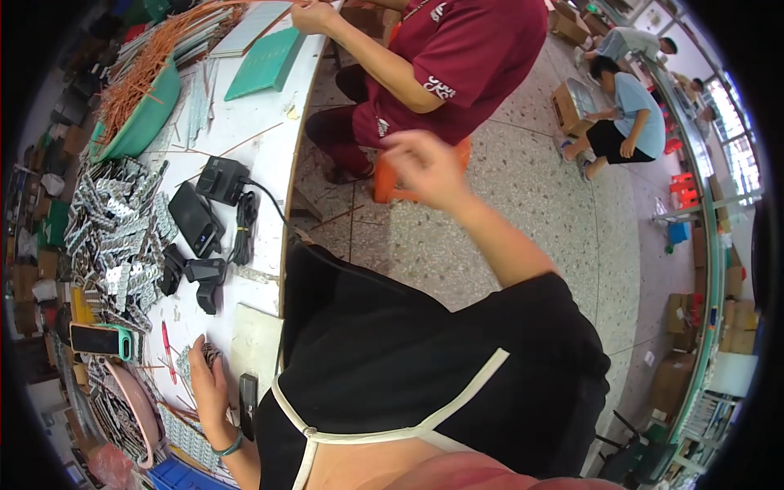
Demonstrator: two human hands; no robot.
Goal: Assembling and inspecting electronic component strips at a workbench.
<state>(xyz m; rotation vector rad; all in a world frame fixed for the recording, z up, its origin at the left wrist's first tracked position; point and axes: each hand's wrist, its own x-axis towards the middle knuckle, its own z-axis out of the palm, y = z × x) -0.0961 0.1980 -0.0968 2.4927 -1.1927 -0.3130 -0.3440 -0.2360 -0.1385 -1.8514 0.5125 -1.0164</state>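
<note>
At the lower left, my left hand [209, 382] rests on the white table with fingers and thumb around a small stack of metal pieces [211, 354]. A red pen [168, 351] lies just beyond its fingers. Close to its wrist lies a small black device [247, 400]. My right hand [433, 171] is lifted over the floor, away from the table. Its fingers are a little blurred, loosely bent and apart, with nothing visible in them. A heap of silvery metal strips [122, 224] spreads along the table's far side.
Black adapters [222, 178], a black power bank [194, 219] and a coiled cable [243, 229] sit mid-table. Beyond are a green basin [147, 122] with copper-coloured strips and a phone [94, 339]. A person in dark red [482, 65] sits on an orange stool [392, 184] ahead.
</note>
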